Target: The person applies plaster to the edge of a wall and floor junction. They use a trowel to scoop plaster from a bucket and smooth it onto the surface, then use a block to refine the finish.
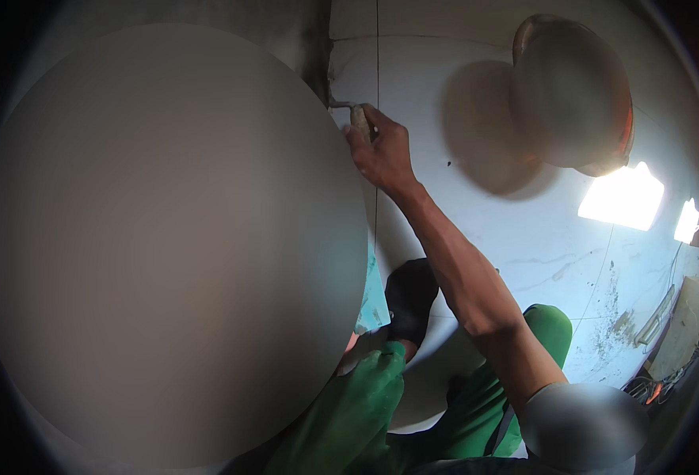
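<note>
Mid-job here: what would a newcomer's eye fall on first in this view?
Probably the large blurred round patch filling most of the left half, then the glaring white light toward the right edge. Next, at upper middle, the right hand grips a small tool's handle, close by the patch's edge, with green trousers below.

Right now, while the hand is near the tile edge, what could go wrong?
The bare right hand grips a trowel-like tool beside the edge of the white tile: a slip might scrape skin or chip that edge. Cables lie at the far right; if the person steps that way, the dark shoe might catch them.
</note>
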A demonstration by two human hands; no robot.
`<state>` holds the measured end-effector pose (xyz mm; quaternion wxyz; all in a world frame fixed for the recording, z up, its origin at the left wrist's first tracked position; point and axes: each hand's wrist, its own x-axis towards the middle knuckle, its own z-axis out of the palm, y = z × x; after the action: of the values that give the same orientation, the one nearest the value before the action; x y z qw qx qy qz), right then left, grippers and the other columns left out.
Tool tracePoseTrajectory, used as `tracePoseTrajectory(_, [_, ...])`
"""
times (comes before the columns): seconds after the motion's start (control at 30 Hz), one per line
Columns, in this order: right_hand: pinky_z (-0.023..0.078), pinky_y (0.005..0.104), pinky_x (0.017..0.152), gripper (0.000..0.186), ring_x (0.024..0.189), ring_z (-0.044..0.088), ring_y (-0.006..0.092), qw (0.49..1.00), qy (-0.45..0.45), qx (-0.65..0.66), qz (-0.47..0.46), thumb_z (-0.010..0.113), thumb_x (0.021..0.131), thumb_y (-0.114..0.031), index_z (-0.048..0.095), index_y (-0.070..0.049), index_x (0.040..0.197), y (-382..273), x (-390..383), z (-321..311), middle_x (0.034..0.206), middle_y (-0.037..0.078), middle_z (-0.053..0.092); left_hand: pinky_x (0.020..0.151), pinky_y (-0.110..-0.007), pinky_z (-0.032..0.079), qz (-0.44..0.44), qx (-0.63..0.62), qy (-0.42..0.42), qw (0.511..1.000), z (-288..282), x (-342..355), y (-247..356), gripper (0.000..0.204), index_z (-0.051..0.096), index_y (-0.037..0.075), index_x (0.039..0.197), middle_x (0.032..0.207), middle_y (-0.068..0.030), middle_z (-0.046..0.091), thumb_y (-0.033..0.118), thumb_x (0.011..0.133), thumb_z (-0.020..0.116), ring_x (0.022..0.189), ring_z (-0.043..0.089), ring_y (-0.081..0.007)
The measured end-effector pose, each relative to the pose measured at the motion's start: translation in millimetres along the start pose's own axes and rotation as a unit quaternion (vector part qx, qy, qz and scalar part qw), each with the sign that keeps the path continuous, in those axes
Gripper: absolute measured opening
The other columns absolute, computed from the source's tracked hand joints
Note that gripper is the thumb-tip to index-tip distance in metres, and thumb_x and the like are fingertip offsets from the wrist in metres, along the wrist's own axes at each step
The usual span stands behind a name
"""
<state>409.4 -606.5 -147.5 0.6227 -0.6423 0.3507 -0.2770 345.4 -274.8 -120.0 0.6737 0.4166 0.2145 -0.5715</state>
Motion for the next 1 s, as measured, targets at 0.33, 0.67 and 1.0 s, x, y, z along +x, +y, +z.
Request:
tracePoseTrajectory(0.33, [0.054,0.0383,0.078,0.039,0.080,0.066,0.0250,0.992,0.055,-0.011,-0.109,0.069,0.092,-0.016,0.063,0.005,0.124,-0.7,-36.3,26.3,0.089,0.019,0.069,0.104,-0.047,0.054,0.002,0.007,0.017,1.000,-5.1,-2.1,2.5,0.043,0.061,0.004,0.136,0.128,-0.0088,0.069,0.025,0.099,0.063,0.119,0.067,-0.0252])
tracePoseTrajectory(0.67, [0.053,0.0392,0.084,0.040,0.091,0.065,0.0316,0.999,-0.002,0.031,-0.021,0.070,0.091,-0.017,0.064,0.002,0.125,1.4,-2.4,18.3,0.100,0.022,0.070,0.106,-0.050,0.054,0.000,0.034,0.040,0.999,-0.7,-0.7,3.6,0.045,0.054,0.005,0.143,0.135,-0.0105,0.065,0.020,0.101,0.054,0.123,0.065,-0.0264])
tracePoseTrajectory(1.0, [0.054,0.0393,0.082,0.035,0.090,0.068,0.0317,0.992,0.105,-0.040,-0.064,0.069,0.092,-0.010,0.062,0.000,0.124,10.6,-46.2,52.7,0.101,0.018,0.065,0.107,-0.047,0.052,-0.001,0.063,0.026,0.998,1.9,1.5,2.9,0.043,0.056,0.003,0.141,0.134,-0.0099,0.065,0.022,0.102,0.053,0.124,0.065,-0.0247])
